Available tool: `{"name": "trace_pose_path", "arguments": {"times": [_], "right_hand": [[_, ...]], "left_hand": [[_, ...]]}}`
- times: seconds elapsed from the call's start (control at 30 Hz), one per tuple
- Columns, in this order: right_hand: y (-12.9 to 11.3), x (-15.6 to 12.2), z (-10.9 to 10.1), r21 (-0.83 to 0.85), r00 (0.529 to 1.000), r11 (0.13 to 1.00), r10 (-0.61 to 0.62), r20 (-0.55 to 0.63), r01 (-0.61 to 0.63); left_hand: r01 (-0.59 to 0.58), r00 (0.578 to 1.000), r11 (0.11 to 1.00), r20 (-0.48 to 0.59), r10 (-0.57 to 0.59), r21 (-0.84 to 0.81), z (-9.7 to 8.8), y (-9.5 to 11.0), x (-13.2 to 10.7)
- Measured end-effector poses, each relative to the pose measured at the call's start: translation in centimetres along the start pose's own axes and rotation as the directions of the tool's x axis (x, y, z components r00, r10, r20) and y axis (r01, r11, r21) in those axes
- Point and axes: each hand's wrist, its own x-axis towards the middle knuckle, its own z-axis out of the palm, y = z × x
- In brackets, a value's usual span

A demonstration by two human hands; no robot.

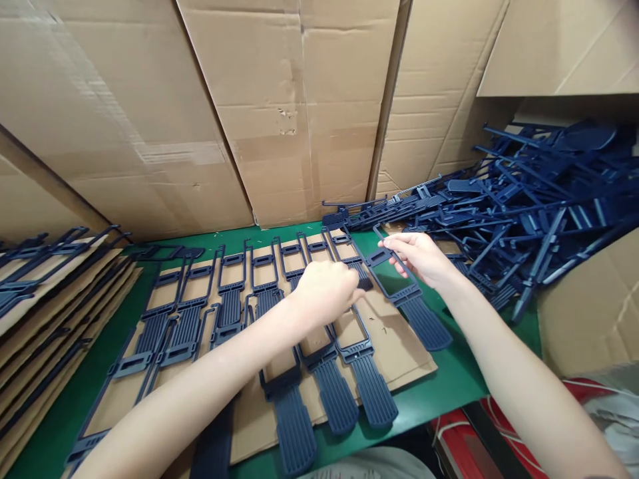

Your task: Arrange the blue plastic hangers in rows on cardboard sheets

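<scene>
Across the green table [452,378]: cardboard sheet [385,347] under rows of navy frames [372,389]; tangled heap [539,179] of navy parts, right. Single frame [425,322] at sheet's right edge, pinched in right hand [418,257]. Left hand [329,287] curled above rows, apart from right; grip hidden, cannot tell.

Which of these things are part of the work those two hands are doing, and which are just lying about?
Seemingly part of the work:
- dark blue part in the right hand
- similar parts laid out around the left hand
- cardboard sheet under them
- probably the loose pile

Apparently just around:
- tall cardboard panels behind
- red object, lower right
</scene>
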Motion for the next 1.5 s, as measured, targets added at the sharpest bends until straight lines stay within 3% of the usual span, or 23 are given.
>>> {"name": "trace_pose_path", "arguments": {"times": [0.07, 0.17, 0.3, 0.47, 0.6, 0.8, 0.93, 1.13, 1.3, 1.5], "right_hand": [[0.2, 0.2, -0.3, -0.058, 0.999, 0.997, 0.051, 0.012, -0.051], [0.7, 0.3, -0.3, -0.131, 0.989, 0.987, 0.111, 0.100, -0.098], [0.7, -0.1, 0.3, -0.208, 0.970, 0.974, 0.128, 0.208, -0.084], [0.8, -0.3, 0.4, -0.277, 0.948, 0.957, 0.168, 0.272, -0.090], [1.7, -0.1, -0.1, -0.458, 0.931, 0.887, 0.215, 0.295, -0.060], [1.6, -0.3, 0.0, -0.751, 0.967, 0.653, 0.119, 0.226, 0.095], [1.1, -0.7, 0.5, -0.824, 0.965, 0.553, 0.130, 0.229, 0.122], [1.4, -0.5, 0.7, -0.892, 0.963, 0.383, 0.028, 0.269, 0.239], [1.0, -0.7, 1.1, -0.913, 0.960, 0.344, 0.090, 0.263, 0.218], [1.0, -0.7, 1.1, -0.906, 0.963, 0.365, 0.076, 0.259, 0.215]], "left_hand": [[-0.137, 0.986, 0.987, 0.103, 0.129, 0.080, -0.4, 1.5, -1.3], [-0.284, 0.935, 0.957, 0.241, 0.261, 0.065, -0.5, 3.7, -2.9], [-0.339, 0.903, 0.930, 0.326, 0.279, 0.144, -0.1, 5.6, -3.9], [-0.318, 0.887, 0.930, 0.404, 0.224, 0.183, -0.3, 5.9, -3.8], [-0.323, 0.885, 0.928, 0.408, 0.226, 0.187, -0.3, 5.8, -3.9], [-0.306, 0.903, 0.934, 0.368, 0.222, 0.186, -0.5, 5.8, -4.3], [-0.307, 0.899, 0.927, 0.386, 0.207, 0.218, -0.9, 5.8, -4.4], [-0.317, 0.892, 0.921, 0.401, 0.208, 0.228, -1.1, 5.9, -4.4], [-0.278, 0.903, 0.938, 0.389, 0.182, 0.206, -0.8, 5.8, -4.4], [-0.269, 0.895, 0.942, 0.414, 0.167, 0.201, -1.0, 5.9, -4.2]]}}
